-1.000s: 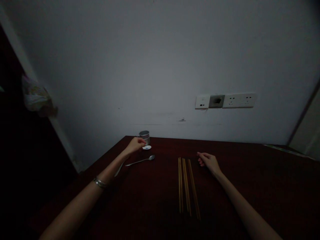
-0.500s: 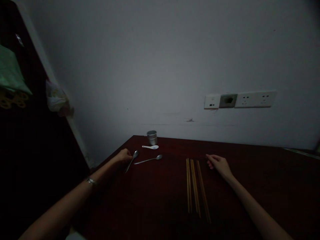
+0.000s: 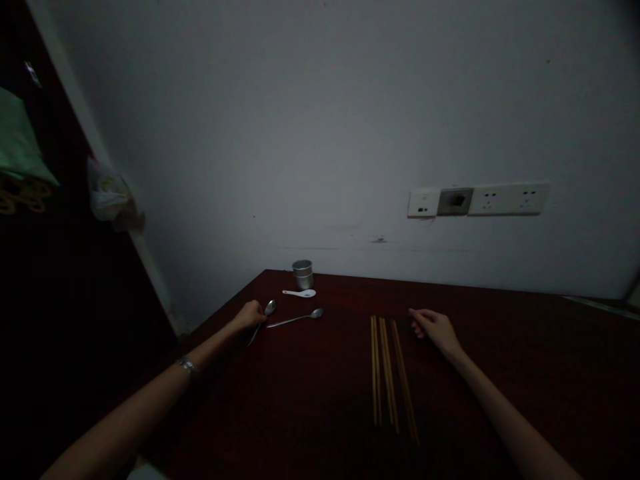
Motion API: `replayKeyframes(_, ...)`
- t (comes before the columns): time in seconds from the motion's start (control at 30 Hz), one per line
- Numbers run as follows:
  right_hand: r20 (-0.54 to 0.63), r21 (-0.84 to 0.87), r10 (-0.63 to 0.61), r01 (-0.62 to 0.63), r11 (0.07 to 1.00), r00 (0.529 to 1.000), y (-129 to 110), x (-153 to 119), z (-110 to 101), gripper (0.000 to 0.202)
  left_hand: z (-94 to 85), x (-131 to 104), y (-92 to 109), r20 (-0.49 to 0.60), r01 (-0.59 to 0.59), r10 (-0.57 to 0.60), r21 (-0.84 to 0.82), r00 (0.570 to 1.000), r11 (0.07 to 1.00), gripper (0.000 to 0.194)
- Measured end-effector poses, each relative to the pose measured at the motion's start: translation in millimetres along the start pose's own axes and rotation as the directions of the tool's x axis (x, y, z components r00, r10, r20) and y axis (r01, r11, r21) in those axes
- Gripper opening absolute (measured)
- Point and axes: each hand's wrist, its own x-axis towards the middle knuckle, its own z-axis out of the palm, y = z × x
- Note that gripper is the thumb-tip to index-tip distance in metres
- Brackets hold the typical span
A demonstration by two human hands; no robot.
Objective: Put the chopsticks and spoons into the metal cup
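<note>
My left hand (image 3: 250, 315) is closed over the handle of a metal spoon (image 3: 271, 307) at the table's left side; the bowl shows past my fingertips and the handle's end below them. Just right of it lies a second metal spoon (image 3: 295, 320). Behind both is a white ceramic spoon (image 3: 300, 293), with a metal cup (image 3: 303, 275) upright at the back. My right hand (image 3: 434, 327) rests on the table with its fingers pressed together, and nothing shows in them. Left of that hand, several wooden chopsticks (image 3: 387, 373) lie side by side, pointing away from me.
The dark red wooden table (image 3: 320, 393) meets a grey wall (image 3: 320, 147) at the back. Wall sockets (image 3: 507, 199) are set above its right half. On the left, a plastic bag (image 3: 109, 193) and a green cloth (image 3: 20, 137) hang by a dark door (image 3: 60, 293).
My left hand has shifted slightly right onto the spoon's handle, closing around it. The right hand stays at the same place beside the chopsticks. The view has moved a little.
</note>
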Motion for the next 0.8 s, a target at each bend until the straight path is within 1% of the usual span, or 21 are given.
replayKeyframes(0.1, 0.004, 0.012, -0.012, 0.011, 1.0, 1.0, 1, 0, 0, 0.038, -0.9, -2, 4, 0.035, 0.027, -0.028, 0.025, 0.999, 0.999, 0.012)
replayKeyframes(0.2, 0.006, 0.018, -0.022, 0.022, 1.0, 1.0, 1, 0, 0, 0.038, 0.1, -2, 4, 0.011, 0.04, -0.04, 0.024, 0.999, 0.999, 0.009)
replayKeyframes(0.3, 0.0, 0.015, -0.024, 0.024, 1.0, 1.0, 0, 0, 1, 0.038, -0.4, 0, 1, -0.036, 0.024, -0.023, 0.032, 0.999, 0.999, 0.009)
replayKeyframes(0.4, -0.004, 0.007, -0.019, 0.019, 1.0, 1.0, -1, -1, 1, 0.039, -6.2, -1, 1, -0.071, 0.013, -0.011, 0.028, 0.997, 1.0, 0.009)
replayKeyframes(0.5, 0.007, 0.004, -0.02, 0.02, 1.0, 1.0, -1, -1, 1, 0.039, -17.1, -3, 6, -0.094, -0.023, 0.022, -0.005, 0.995, 1.0, 0.012)
replayKeyframes(0.57, 0.006, 0.022, -0.01, 0.01, 1.0, 1.0, 0, 1, 1, 0.038, -25.2, -5, 16, -0.108, -0.055, 0.048, -0.066, 0.993, 0.996, 0.014)
replayKeyframes(0.63, -0.007, 0.055, 0.02, -0.02, 0.998, 1.0, 1, 2, 1, 0.037, -32.1, -9, 33, -0.113, -0.083, 0.066, -0.154, 0.991, 0.985, 0.015)
replayKeyframes(0.7, -0.013, 0.087, 0.047, -0.045, 0.995, 0.999, -3, 3, 3, 0.036, -36.3, -17, 56, -0.106, -0.121, 0.098, -0.237, 0.99, 0.964, 0.016)
replayKeyframes(0.8, 0.024, 0.101, 0.034, -0.036, 0.994, 0.999, -20, 1, 10, 0.035, -35.5, -35, 100, -0.011, -0.177, 0.183, -0.323, 0.983, 0.93, 0.017)
